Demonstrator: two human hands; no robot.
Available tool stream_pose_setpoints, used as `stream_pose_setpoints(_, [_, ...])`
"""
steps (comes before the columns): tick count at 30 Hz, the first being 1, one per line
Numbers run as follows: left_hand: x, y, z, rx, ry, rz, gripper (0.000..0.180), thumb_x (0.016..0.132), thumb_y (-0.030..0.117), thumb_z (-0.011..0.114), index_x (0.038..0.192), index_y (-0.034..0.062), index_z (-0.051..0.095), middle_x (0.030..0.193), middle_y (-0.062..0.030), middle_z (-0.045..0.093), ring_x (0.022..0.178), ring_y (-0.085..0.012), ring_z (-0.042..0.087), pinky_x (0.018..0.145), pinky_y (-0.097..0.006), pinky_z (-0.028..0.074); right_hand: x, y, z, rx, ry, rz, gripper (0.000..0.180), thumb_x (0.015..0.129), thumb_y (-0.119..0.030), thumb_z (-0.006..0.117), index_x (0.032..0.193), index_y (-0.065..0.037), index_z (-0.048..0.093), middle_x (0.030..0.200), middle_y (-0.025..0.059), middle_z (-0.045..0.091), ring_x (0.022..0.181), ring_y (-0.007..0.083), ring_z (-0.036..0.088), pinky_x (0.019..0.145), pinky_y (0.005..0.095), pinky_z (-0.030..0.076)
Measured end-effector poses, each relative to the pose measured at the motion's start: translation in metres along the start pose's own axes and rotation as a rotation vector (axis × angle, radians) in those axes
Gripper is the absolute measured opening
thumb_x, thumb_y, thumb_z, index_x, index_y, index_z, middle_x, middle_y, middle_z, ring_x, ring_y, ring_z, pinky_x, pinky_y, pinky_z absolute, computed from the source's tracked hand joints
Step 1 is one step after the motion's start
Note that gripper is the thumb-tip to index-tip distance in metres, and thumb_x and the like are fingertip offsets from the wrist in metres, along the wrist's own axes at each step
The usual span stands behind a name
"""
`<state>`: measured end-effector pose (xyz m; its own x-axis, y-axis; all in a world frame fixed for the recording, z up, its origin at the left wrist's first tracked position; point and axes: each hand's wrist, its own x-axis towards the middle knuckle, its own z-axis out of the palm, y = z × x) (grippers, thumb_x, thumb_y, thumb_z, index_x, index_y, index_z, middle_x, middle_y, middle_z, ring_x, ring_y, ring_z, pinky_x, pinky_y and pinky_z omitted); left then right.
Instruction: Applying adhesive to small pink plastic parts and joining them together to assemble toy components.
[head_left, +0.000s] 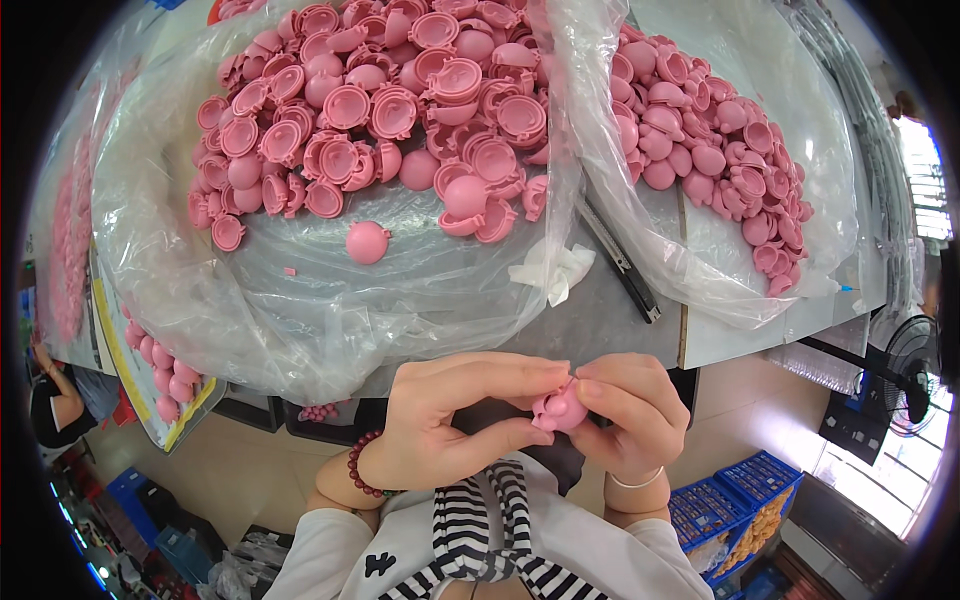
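Note:
Close to my body, just past the table's near edge, both hands grip one small pink plastic piece (560, 408) with a rounded body and small bumps. My left hand (455, 415), with a dark red bead bracelet, pinches it from the left between thumb and fingers. From the right, my right hand (632, 410), wearing a pale bangle, has thumb and fingertips closed on the same piece. The fingertips hide part of it. Beyond them, a heap of hollow pink half-shells (340, 110) lies on clear plastic sheeting (300, 330). One rounded pink shell (367, 242) lies apart from the heap.
Another pile of pink pieces (710, 140) lies on plastic at the right. Between the piles are a black utility knife (622, 262) and a crumpled white tissue (555, 270). Pink balls (165, 370) sit on a yellow-edged tray at left. Blue crates (735, 500) and a fan (905, 375) stand right.

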<state>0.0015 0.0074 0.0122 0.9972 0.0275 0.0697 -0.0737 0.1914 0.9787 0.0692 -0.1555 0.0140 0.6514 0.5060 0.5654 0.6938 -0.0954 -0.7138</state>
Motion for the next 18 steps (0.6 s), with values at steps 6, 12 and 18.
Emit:
stream_pose_setpoints(6, [0.003, -0.002, 0.000, 0.081, 0.002, 0.116, 0.040, 0.058, 0.003, 0.075, 0.095, -0.0049, 0.060, 0.098, -0.0193, 0.061, 0.086, -0.0223, 0.061, 0.074, -0.029, 0.047, -0.008, -0.004, -0.004, -0.124, -0.033, -0.093, 0.037, 0.054, 0.001, 0.071, 0.090, -0.001, 0.061, 0.078, 0.0057, 0.058, 0.065, 0.0174, 0.055, 0.054, 0.0245, 0.046])
stream_pose_setpoints(12, [0.004, -0.005, 0.002, 0.070, 0.016, 0.143, 0.043, 0.058, 0.007, 0.077, 0.096, -0.0048, 0.060, 0.098, -0.0181, 0.061, 0.079, -0.0204, 0.060, 0.069, -0.028, 0.047, -0.011, -0.009, 0.002, -0.119, -0.001, -0.129, 0.032, 0.057, 0.000, 0.067, 0.089, 0.000, 0.062, 0.077, 0.0058, 0.058, 0.063, 0.0173, 0.054, 0.053, 0.0248, 0.045])
stream_pose_setpoints(18, [0.004, -0.007, 0.000, 0.137, 0.037, 0.257, 0.038, 0.059, 0.006, 0.075, 0.094, -0.0018, 0.062, 0.093, -0.0143, 0.063, 0.073, -0.0191, 0.059, 0.063, -0.026, 0.048, -0.014, -0.009, 0.005, -0.084, -0.017, -0.142, 0.035, 0.056, -0.003, 0.065, 0.090, 0.000, 0.062, 0.080, 0.0073, 0.058, 0.068, 0.0189, 0.055, 0.056, 0.0251, 0.046])
